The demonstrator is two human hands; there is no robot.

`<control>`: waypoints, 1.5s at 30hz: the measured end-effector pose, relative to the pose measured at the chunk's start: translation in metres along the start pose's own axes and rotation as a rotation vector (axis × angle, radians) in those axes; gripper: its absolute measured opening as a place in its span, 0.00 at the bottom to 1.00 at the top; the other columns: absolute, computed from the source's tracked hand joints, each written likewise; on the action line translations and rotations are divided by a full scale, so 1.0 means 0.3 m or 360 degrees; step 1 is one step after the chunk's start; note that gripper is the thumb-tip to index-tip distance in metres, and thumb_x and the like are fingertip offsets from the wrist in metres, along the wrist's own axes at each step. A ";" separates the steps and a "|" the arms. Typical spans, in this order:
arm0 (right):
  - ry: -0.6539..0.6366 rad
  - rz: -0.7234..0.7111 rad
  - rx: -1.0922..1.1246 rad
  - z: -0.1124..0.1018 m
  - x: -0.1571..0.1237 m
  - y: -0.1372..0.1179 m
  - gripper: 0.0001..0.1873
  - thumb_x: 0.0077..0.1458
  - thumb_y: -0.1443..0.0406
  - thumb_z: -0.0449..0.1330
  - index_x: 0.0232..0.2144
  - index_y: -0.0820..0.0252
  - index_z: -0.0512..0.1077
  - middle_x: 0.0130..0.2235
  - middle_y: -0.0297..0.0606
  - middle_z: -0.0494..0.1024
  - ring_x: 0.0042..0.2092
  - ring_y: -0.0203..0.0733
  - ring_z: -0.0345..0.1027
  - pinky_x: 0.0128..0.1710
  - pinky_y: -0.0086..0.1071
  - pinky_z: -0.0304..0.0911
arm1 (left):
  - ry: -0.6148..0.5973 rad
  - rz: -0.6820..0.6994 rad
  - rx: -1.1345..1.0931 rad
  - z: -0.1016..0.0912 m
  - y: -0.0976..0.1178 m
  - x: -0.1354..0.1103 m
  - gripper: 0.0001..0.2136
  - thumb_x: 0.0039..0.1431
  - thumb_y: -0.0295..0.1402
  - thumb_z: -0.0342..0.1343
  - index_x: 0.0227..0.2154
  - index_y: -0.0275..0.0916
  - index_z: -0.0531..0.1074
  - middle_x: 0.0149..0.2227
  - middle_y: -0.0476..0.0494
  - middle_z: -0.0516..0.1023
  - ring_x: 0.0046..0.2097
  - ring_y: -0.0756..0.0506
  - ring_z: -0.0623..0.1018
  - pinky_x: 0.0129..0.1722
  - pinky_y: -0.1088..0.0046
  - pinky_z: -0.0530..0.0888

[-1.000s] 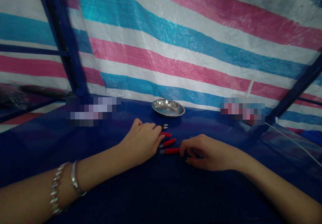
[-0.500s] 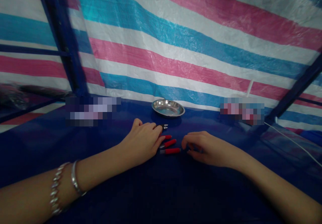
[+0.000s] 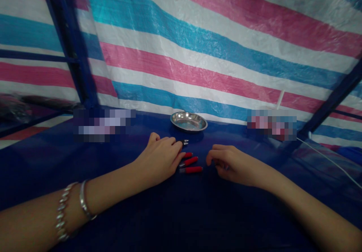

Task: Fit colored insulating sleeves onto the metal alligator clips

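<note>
Red-handled tools (image 3: 190,162), three of them, lie side by side on the dark blue cloth (image 3: 175,214) between the two hands. Each has its long axis running roughly left to right, tilted slightly, with the red handle end toward the right and the small metal end toward the left hand. The nearest one (image 3: 192,169) lies almost level; the middle one (image 3: 189,162) rises a little to the right; the far one (image 3: 187,155) is partly covered by fingertips.

The left hand (image 3: 161,159) rests palm down on the cloth, fingers loosely together, their tips touching the metal ends of the tools. A small metal piece (image 3: 185,142) lies just beyond its fingers. The right hand (image 3: 232,163) sits just beside the handles without touching them, fingers curled inward; whether it holds anything cannot be told.

A shallow steel dish (image 3: 189,121) stands farther back. Behind it hangs a pink, blue and white striped tarp (image 3: 215,56) on a dark blue frame (image 3: 68,44). A white cable (image 3: 330,159) crosses the cloth at right.
</note>
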State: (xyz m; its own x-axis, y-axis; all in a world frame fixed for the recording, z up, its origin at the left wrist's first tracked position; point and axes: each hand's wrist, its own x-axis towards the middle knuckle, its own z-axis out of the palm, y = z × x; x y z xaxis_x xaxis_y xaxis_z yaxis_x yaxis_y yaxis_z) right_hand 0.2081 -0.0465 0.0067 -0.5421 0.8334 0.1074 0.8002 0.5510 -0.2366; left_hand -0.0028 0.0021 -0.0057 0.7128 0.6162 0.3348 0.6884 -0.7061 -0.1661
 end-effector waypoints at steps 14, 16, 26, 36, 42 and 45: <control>0.0655 0.0175 0.0445 -0.011 0.026 0.093 0.10 0.43 0.75 0.51 0.30 0.61 0.66 0.30 0.36 0.68 0.30 0.34 0.63 0.28 0.28 0.61 | 0.0054 0.0012 -0.0028 -0.004 0.004 0.000 0.12 0.59 0.34 0.39 0.28 0.37 0.66 0.28 0.46 0.69 0.30 0.47 0.68 0.32 0.65 0.54; 0.0649 0.0169 0.0471 0.000 0.032 0.091 0.09 0.44 0.74 0.51 0.29 0.61 0.66 0.30 0.36 0.68 0.30 0.34 0.63 0.28 0.28 0.61 | 0.0059 0.0005 -0.0033 -0.004 0.005 0.001 0.11 0.58 0.33 0.39 0.29 0.37 0.66 0.29 0.46 0.69 0.30 0.47 0.68 0.32 0.65 0.54; 0.0645 0.0249 0.0326 0.048 0.056 0.117 0.10 0.42 0.75 0.51 0.28 0.61 0.68 0.29 0.35 0.69 0.28 0.33 0.62 0.28 0.28 0.59 | 0.0044 0.0008 -0.0017 -0.009 0.004 -0.002 0.11 0.58 0.33 0.39 0.29 0.37 0.66 0.29 0.46 0.69 0.29 0.47 0.67 0.32 0.65 0.54; 0.0552 0.0282 0.0197 0.053 0.054 0.121 0.11 0.42 0.76 0.50 0.28 0.62 0.67 0.28 0.35 0.69 0.29 0.33 0.62 0.29 0.28 0.57 | 0.0023 0.0012 -0.0016 -0.008 0.001 0.000 0.11 0.58 0.32 0.39 0.29 0.37 0.66 0.29 0.46 0.69 0.31 0.46 0.68 0.32 0.65 0.54; 0.0492 0.0294 0.0173 0.052 0.052 0.116 0.11 0.42 0.76 0.50 0.28 0.62 0.68 0.28 0.35 0.71 0.29 0.34 0.63 0.29 0.27 0.57 | 0.0106 -0.0099 0.0056 -0.008 -0.028 0.013 0.10 0.57 0.31 0.40 0.30 0.37 0.65 0.29 0.45 0.68 0.32 0.45 0.68 0.33 0.65 0.54; 0.0466 0.0322 0.0162 0.051 0.050 0.113 0.11 0.42 0.77 0.51 0.28 0.62 0.68 0.28 0.35 0.71 0.30 0.34 0.63 0.30 0.27 0.56 | 0.0099 -0.0141 0.0088 -0.006 -0.039 0.016 0.08 0.56 0.31 0.41 0.30 0.37 0.65 0.30 0.45 0.67 0.32 0.45 0.68 0.32 0.65 0.54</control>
State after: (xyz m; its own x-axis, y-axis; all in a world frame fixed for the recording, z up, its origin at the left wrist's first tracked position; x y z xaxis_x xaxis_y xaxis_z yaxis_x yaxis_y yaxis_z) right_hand 0.2232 -0.0158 -0.0144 -0.2673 0.9101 0.3166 0.8461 0.3789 -0.3748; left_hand -0.0075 0.0127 -0.0005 0.6403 0.6513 0.4073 0.7560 -0.6283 -0.1837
